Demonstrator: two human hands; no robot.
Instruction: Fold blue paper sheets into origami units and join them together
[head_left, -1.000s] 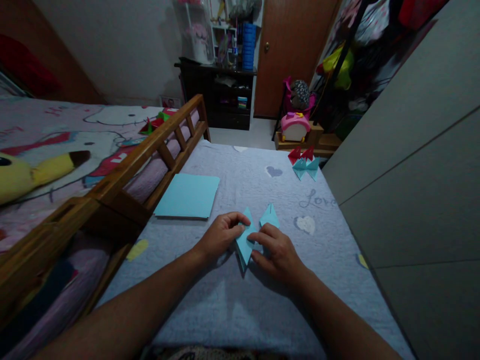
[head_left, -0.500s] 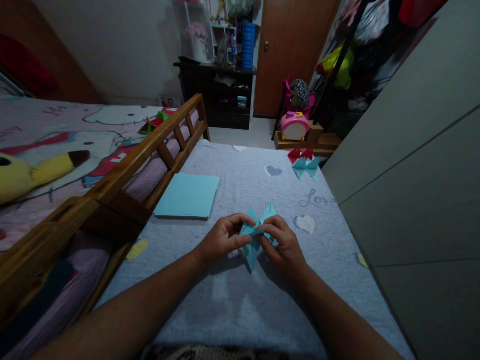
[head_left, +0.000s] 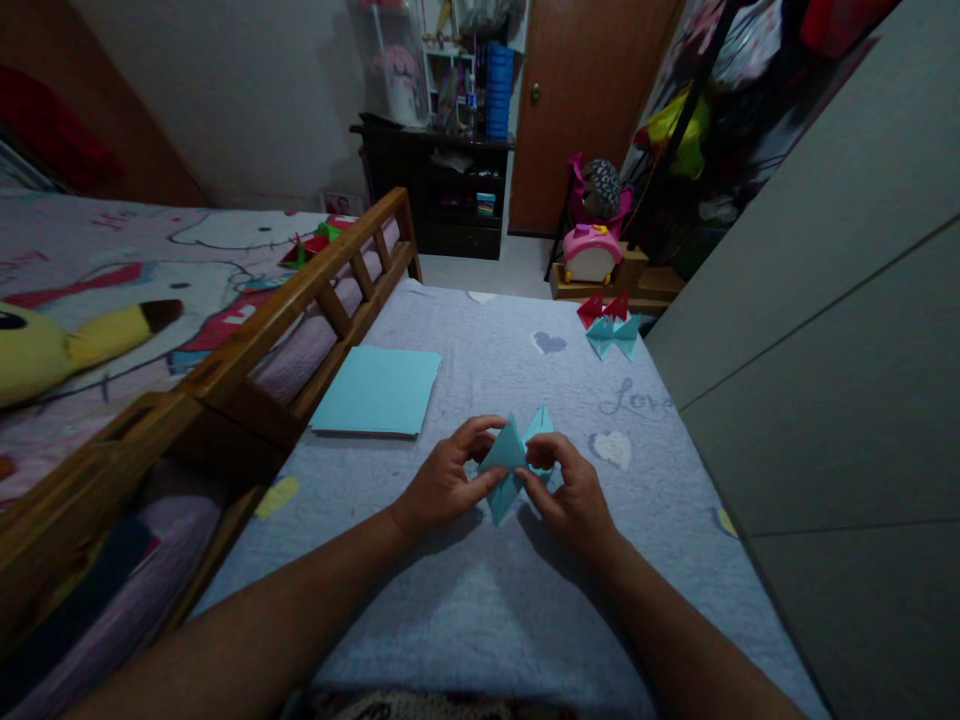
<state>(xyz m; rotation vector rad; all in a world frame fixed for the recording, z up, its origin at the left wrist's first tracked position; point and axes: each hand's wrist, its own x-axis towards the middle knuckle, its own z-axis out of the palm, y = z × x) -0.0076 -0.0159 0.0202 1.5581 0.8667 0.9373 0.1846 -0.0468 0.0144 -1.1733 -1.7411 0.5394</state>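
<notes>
Between my two hands is a light blue folded paper piece (head_left: 509,449), with pointed flaps at its top and bottom. My left hand (head_left: 452,473) pinches its left side, thumb in front and fingers behind. On the other side, my right hand (head_left: 568,492) grips it near the middle with thumb and fingertips. Part of the paper's right half is hidden behind the right fingers. A stack of light blue paper sheets (head_left: 379,392) lies to the left of my hands. Finished-looking blue folded paper (head_left: 613,334) and red folded paper (head_left: 602,308) shapes sit at the far right corner.
The bed surface (head_left: 480,620) has a pale blue sheet with hearts. A wooden rail (head_left: 300,290) runs along the left, with a yellow plush toy (head_left: 90,345) beyond it. Pale cabinet panels (head_left: 825,380) stand close on the right. Past the far edge is a pink toy case (head_left: 591,255).
The front flap of the blue paper, earlier bent between my fingers, now stands up flat and pointed. My left fingers have lifted slightly and shifted behind it.
</notes>
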